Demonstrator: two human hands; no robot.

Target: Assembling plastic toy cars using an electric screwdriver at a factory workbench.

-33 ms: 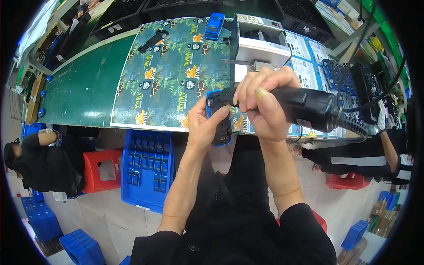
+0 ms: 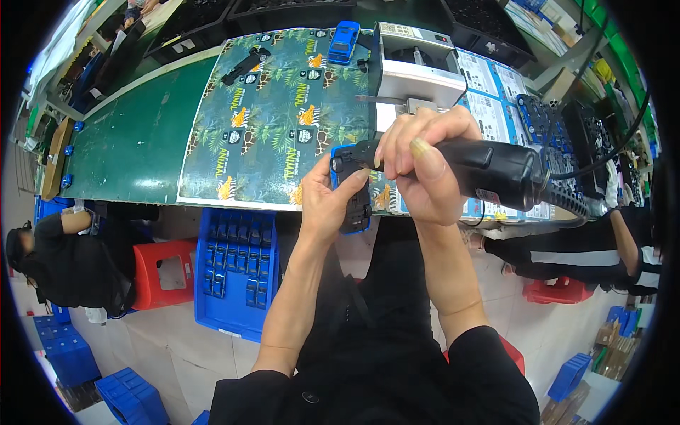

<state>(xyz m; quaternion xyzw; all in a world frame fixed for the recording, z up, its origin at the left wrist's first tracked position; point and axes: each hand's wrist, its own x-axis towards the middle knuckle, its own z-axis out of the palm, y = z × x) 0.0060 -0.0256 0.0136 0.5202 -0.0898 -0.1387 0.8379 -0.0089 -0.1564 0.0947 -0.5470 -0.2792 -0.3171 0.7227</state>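
My left hand (image 2: 327, 200) grips a blue toy car (image 2: 360, 205) at the table's front edge, its black underside turned up and the thumb pressed on it. In my right hand (image 2: 430, 159) is a black electric screwdriver (image 2: 496, 172), held sideways with its nose at the far end of the car's underside. The fingers hide the exact contact of the tip. Beyond my hands stands a metal screw feeder (image 2: 418, 76). Another blue toy car (image 2: 343, 42) and a loose black car chassis (image 2: 246, 66) lie farther back on the patterned sheet (image 2: 273, 127).
Below the table at left, a blue crate (image 2: 230, 320) holds several blue toy cars, beside a red stool (image 2: 163, 275). More car parts (image 2: 542, 127) lie at the table's right. The screwdriver's cable (image 2: 567, 205) trails right. People sit at both sides.
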